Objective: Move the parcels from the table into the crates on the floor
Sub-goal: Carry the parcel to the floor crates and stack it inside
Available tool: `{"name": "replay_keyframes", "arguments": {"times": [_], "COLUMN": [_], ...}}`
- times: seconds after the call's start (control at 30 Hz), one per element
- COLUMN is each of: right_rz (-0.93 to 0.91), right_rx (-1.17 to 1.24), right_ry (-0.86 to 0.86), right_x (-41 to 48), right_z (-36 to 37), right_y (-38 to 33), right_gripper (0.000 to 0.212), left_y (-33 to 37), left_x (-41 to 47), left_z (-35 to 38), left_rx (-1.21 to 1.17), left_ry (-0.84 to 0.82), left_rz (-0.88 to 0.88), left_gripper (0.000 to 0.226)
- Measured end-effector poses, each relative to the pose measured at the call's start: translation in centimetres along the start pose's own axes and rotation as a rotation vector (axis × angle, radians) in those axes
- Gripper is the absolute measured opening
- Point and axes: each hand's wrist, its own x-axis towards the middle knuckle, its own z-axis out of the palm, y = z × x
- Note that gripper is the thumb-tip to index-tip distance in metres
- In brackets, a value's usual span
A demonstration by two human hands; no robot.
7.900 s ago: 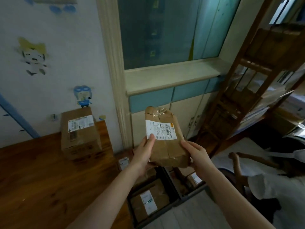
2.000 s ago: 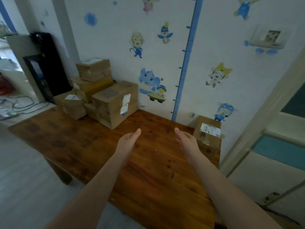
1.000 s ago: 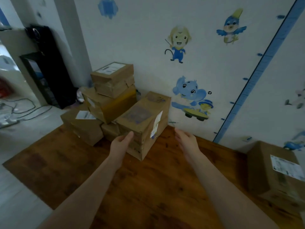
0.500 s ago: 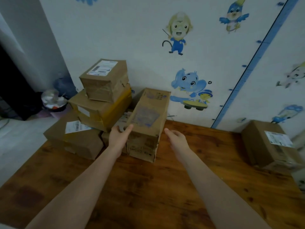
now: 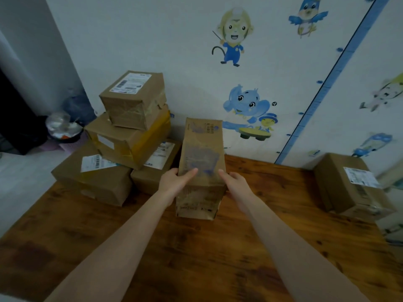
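- At the far left, on the floor beyond the table's end, we see a dark round bin (image 5: 64, 129) with pale contents that we cannot make out.
- On the left part of the wooden table (image 5: 196, 258) stands a pile of cardboard parcels. A wide bottom parcel (image 5: 91, 182) carries a white label on top. A yellow-taped parcel (image 5: 128, 141) lies across it, and a taped top parcel (image 5: 133, 101) with a label sits on that.
- A low labelled parcel (image 5: 156, 168) lies partly under the yellow-taped one, just beside the box we hold.
- Our left hand (image 5: 174, 182) grips the left side of the long parcel (image 5: 200, 162) near its close end. The thumb lies flat across the top face, and the other fingers curl round the side, out of sight.
- The long parcel is in the middle of the table, running lengthwise away from us towards the wall, with faded blue print on top. We cannot tell whether its underside touches the wood.
- Our right hand (image 5: 235, 184) clasps the right side opposite. The thumb tip is on the top edge and the fingers run down the side face, so the box is pinched between both hands.
- Behind, the wall bears a monkey sticker (image 5: 231, 38), an elephant sticker (image 5: 246, 107) and a slanting blue measuring strip (image 5: 327, 83).
- At the right end of the table, well apart from the rest, a lone labelled parcel (image 5: 346, 188) stands against the wall.
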Motion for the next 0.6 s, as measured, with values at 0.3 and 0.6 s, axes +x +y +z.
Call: {"name": "replay_keyframes", "arguments": {"times": [0.3, 0.6], "right_rz": [0.020, -0.024], "right_rx": [-0.116, 0.022], "right_ry": [-0.024, 0.005], "right_x": [-2.5, -4.2], "right_z": [-3.0, -5.3], "right_y": [1.7, 2.3], "right_gripper": [0.077, 0.051], "left_y": [-0.9, -0.3], "left_x": [-2.5, -5.0], "left_z": [2.5, 4.4], "left_rx": [-0.041, -0.067], "left_ry": [-0.066, -0.170], "left_rz": [-0.121, -0.024], "left_gripper": [0.085, 0.054]}}
